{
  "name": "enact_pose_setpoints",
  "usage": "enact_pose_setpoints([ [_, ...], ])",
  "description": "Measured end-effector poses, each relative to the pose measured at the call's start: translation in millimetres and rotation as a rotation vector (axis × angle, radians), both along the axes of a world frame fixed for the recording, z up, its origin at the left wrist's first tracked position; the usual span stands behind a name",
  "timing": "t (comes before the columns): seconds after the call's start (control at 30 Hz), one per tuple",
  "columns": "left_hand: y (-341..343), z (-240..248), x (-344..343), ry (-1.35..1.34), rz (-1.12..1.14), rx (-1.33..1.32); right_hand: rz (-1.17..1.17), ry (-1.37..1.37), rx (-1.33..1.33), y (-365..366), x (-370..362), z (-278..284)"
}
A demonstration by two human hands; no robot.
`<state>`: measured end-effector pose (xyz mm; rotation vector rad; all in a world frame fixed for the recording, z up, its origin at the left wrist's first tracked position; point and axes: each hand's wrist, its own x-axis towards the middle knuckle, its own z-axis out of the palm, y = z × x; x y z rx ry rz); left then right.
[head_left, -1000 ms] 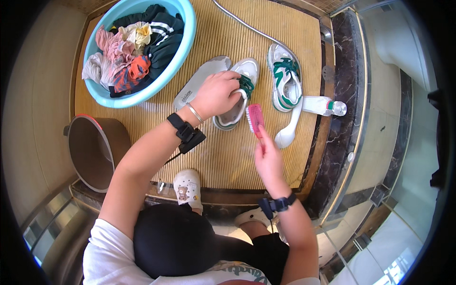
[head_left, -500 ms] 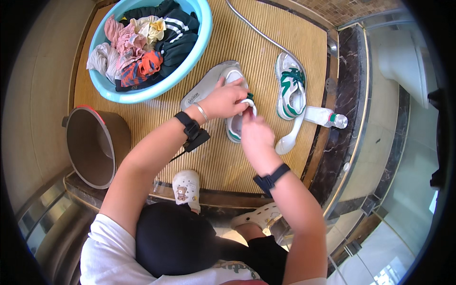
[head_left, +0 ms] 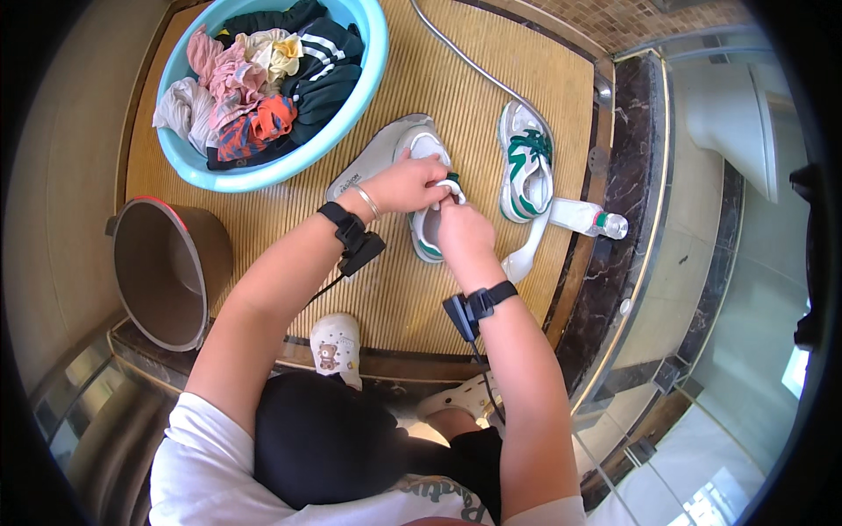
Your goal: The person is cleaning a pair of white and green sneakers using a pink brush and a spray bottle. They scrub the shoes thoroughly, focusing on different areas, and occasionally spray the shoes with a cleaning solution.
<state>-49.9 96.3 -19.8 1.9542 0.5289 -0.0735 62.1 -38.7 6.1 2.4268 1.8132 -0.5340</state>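
A white and green sneaker (head_left: 427, 237) stands on the ribbed mat in front of me, partly hidden by my hands. With bent fingers, my left hand (head_left: 405, 185) pinches the sneaker's white tongue, thumb low at its edge. My right hand (head_left: 466, 235) is closed at the same tongue from the near right; its fingertips are largely covered. A grey sole-shaped piece (head_left: 368, 163) lies beside and under the shoe's far end. The other sneaker (head_left: 524, 167), with green laces, rests to the right.
A light blue basin (head_left: 379, 66) full of clothes stands far left, a brown bucket (head_left: 167, 272) nearer left. At the right lie a white shower head (head_left: 519, 261), its metal hose (head_left: 474, 58) and a clear bottle (head_left: 574, 215). Cream clogs (head_left: 335, 342) are on my feet.
My right hand has shifted slightly up and left and its wrist has turned, showing the strap's black box. My left hand keeps its hold on the tongue. The whole view has moved slightly.
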Motion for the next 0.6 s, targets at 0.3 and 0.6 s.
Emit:
enact_pose_setpoints([
  [0.3,-1,1,-12,-0.032,0.043,-0.084,0.117,0.181,-0.345,-40,1,57],
  [0.6,1,2,-13,-0.042,0.072,-0.104,0.091,0.247,-0.269,-21,-7,64],
])
